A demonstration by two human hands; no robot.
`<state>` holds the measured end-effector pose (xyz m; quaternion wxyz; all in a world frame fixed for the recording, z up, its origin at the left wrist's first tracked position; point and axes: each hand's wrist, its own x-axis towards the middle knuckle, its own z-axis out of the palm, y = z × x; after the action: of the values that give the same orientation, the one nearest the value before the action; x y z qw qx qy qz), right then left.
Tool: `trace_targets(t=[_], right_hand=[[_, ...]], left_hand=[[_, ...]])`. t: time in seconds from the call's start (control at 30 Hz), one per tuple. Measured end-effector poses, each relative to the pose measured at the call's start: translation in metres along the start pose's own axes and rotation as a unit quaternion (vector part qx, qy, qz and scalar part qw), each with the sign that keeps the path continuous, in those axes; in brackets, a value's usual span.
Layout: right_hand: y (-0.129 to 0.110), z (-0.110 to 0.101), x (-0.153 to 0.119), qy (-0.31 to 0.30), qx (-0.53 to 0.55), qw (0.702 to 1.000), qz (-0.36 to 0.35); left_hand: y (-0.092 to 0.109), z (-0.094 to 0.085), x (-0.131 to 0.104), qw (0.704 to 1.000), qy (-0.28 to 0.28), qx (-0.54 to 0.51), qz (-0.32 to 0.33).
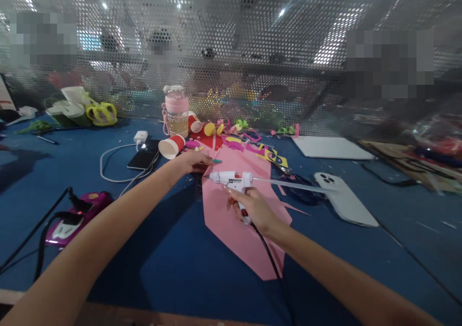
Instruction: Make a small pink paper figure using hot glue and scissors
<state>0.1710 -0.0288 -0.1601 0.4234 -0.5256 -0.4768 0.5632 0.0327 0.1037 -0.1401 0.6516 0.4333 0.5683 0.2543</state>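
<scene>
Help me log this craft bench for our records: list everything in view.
Glue gun: 1, white, in right hand
Glue stick: 1, translucent, protruding from gun's rear
Paper sheet: 1, pink, beneath gun
Paper scraps: many, mixed colours, behind sheet
Paper cups: 2, red and white, near bottle
Bottle: 1, pink and clear, rear centre
Smartphones: 2, black left, white right
Charger: 1, white, behind black phone
Cords: several, black and white, centre and left
Power strip: 1, purple, left
Flat rectangle: 1, white, right rear
Table: 1, blue, underneath
Perforated screen: 1, grey, behind
Far-end clutter: uncountable, mixed, blurred
Left hand: 1, bare, sheet's far-left edge
Right hand: 1, bare, around gun's grip
</scene>
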Motion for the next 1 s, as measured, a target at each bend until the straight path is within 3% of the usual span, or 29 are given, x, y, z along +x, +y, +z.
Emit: trace_targets(t=[0.17, 0.53, 0.77, 1.0], right_hand=[[0.000, -0.002, -0.001, -0.002, -0.006, 1.000, -0.016], [-0.003, -0.002, 0.010, 0.061, 0.008, 0.997, -0.044], [0.000, 0.000, 0.003, 0.017, -0.016, 1.000, -0.020], [-0.002, -0.003, 0.009, 0.053, -0.015, 0.997, -0.052]], left_hand=[[0.001, 0.001, -0.003, 1.000, 0.002, 0.006, -0.001], [0.001, 0.000, 0.000, 1.000, 0.001, 0.016, 0.004], [0.001, -0.002, 0.002, 1.000, -0.001, 0.022, 0.012], [-0.003, -0.005, 0.011, 0.998, -0.030, 0.036, 0.030]])
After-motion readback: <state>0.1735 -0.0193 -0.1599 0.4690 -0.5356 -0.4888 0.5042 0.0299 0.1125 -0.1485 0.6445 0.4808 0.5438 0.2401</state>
